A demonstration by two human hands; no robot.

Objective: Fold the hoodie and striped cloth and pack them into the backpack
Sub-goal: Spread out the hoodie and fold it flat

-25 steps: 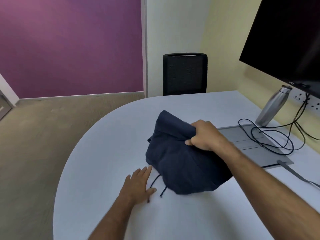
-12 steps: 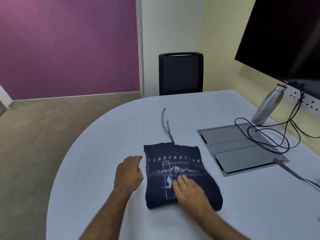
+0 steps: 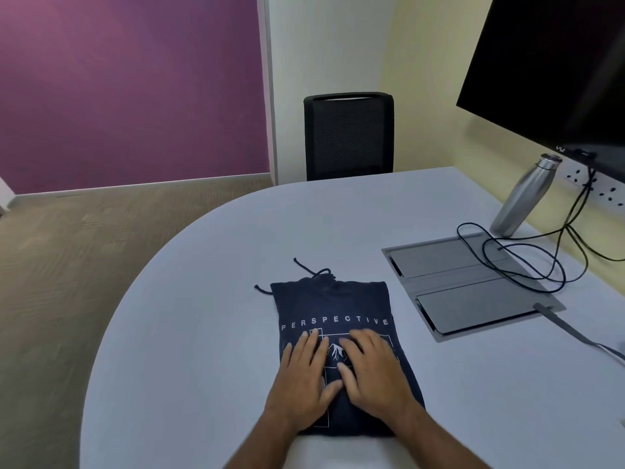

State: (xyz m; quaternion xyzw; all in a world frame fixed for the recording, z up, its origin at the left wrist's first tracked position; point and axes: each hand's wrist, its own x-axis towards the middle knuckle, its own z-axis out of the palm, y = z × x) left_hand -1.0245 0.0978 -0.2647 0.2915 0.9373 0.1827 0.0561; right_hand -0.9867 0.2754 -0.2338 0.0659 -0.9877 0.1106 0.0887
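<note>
A navy hoodie (image 3: 333, 306) lies folded into a flat rectangle on the white table (image 3: 203, 299), its white "PERSPECTIVE" print facing up and its drawstrings trailing at the far edge. My left hand (image 3: 302, 377) and my right hand (image 3: 373, 370) both rest flat on the hoodie's near half, side by side, fingers straight and spread. No striped cloth and no backpack are in view.
A grey cable hatch (image 3: 470, 286) is set into the table to the right, with black cables (image 3: 527, 262) looped over it. A steel bottle (image 3: 526, 194) stands near the wall under a dark screen (image 3: 558, 69). A black chair (image 3: 348, 135) stands at the far side.
One second ago my right hand held the bunched hoodie up. It has since been flipped down into a flat fold, print up, and both hands have come to press on it.
</note>
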